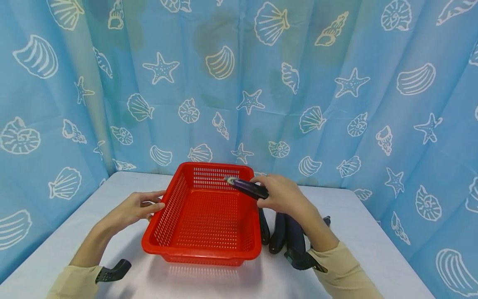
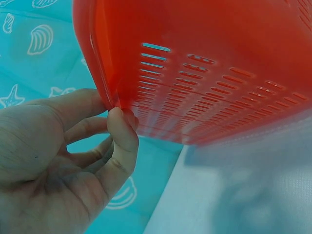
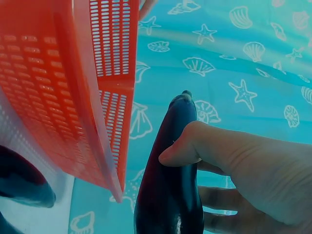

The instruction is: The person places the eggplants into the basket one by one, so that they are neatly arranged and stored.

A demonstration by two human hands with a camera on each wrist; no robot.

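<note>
The glossy eggplant [image 1: 246, 187] hangs just right of the frame's centre, over the right rim of the red basket [image 1: 203, 252]. It is long, slim and deep purple, nearly black towards the palm, with a paler, greenish-white band by the cap and a short stem pointing left. In the right wrist view its smooth skin throws back a streak of light.

The right hand [image 1: 280, 193] grasps it from the right, thumb laid along one side and fingers curled round the other, the forearm slanting up from the lower right. On the left, the left hand [image 1: 131, 209] pinches the basket's rim between thumb and fingertips, its forearm rising from the lower left. Both arms wear cream sleeves [image 1: 72, 283].

The basket is plastic, a rounded rectangle with a smooth lip, slotted walls and a finely perforated floor. To its right, lower right of centre, more dark eggplants [image 1: 277, 234] lie on the white surface [image 1: 366, 232]. Behind everything falls a blue curtain [image 1: 239, 54], softly creased, printed with white shells and starfish.
</note>
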